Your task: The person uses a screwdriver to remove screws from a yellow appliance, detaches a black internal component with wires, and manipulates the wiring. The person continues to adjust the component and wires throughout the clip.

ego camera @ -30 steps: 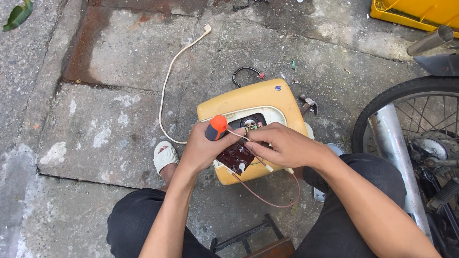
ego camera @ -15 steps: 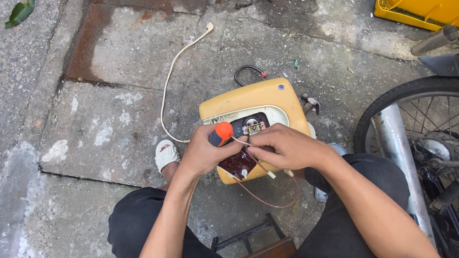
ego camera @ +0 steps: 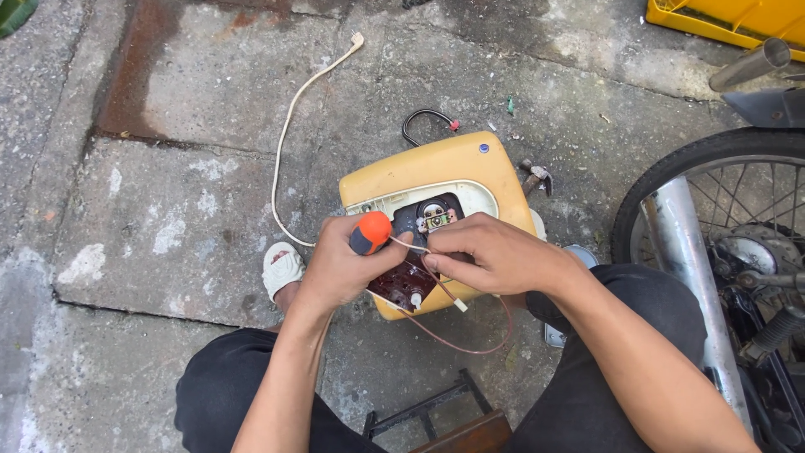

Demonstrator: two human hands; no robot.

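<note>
A yellow boxy appliance (ego camera: 436, 168) lies on the concrete with its front panel off, showing a dark inner plate with small fittings (ego camera: 435, 218). My left hand (ego camera: 340, 268) is closed around a screwdriver with an orange and black handle (ego camera: 370, 232), held over the opening. My right hand (ego camera: 490, 256) pinches thin wires (ego camera: 419, 248) at the opening, beside the screwdriver. A reddish-brown wire (ego camera: 470, 344) loops out below the casing.
A white cord (ego camera: 289, 138) trails up and left from the appliance. A black cable loop (ego camera: 423, 122) and a small tool (ego camera: 534, 178) lie behind it. A motorbike wheel (ego camera: 713, 210) stands at right, a low stool (ego camera: 444, 419) between my knees, a yellow crate (ego camera: 729, 17) far right.
My left hand with the screwdriver has shifted slightly down and right over the opening. My right hand has closed in on the thin wires beside it.
</note>
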